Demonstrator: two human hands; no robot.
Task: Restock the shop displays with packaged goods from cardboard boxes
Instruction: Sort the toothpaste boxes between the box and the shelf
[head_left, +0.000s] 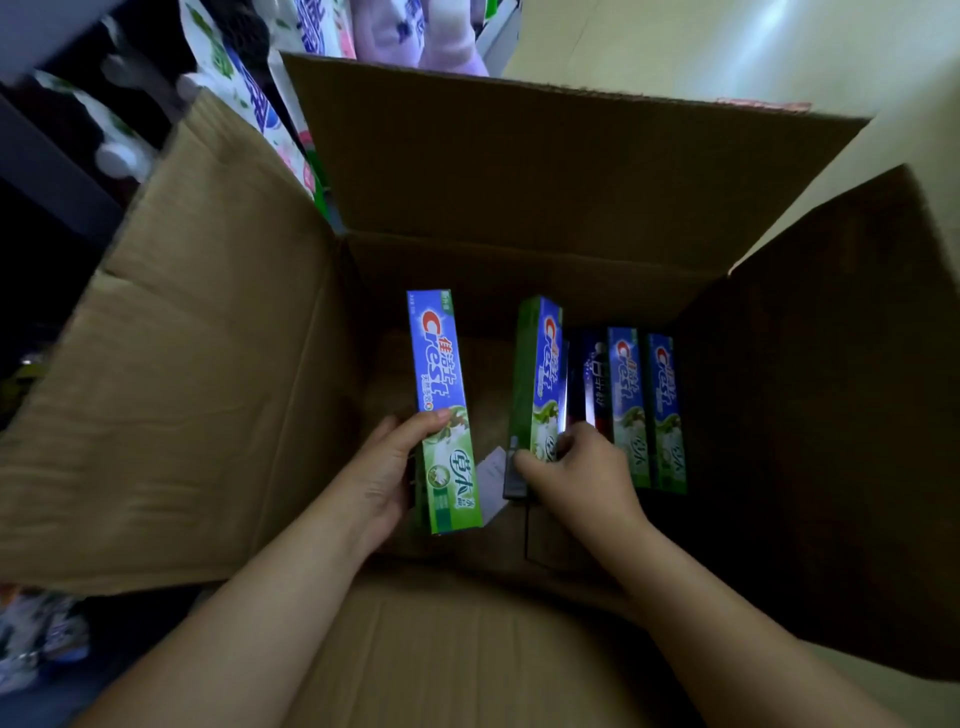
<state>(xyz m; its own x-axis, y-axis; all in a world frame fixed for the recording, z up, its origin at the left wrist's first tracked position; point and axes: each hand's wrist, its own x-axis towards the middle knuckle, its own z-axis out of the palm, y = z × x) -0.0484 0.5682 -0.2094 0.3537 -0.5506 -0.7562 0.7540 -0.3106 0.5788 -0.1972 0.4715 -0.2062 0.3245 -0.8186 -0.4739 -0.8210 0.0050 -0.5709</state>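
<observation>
Inside an open cardboard box, the left hand grips a blue-and-green Crest toothpaste carton. The right hand has its fingers curled around a second Crest carton; just right of them stand more Crest cartons.

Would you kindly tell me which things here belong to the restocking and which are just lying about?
Job: cardboard box; toothpaste carton in left hand; carton gripped by right hand; remaining cartons.
Lying about: paper slip; shelved pouches.

Head-worn view, steeply downward and close, into the open cardboard box.
</observation>
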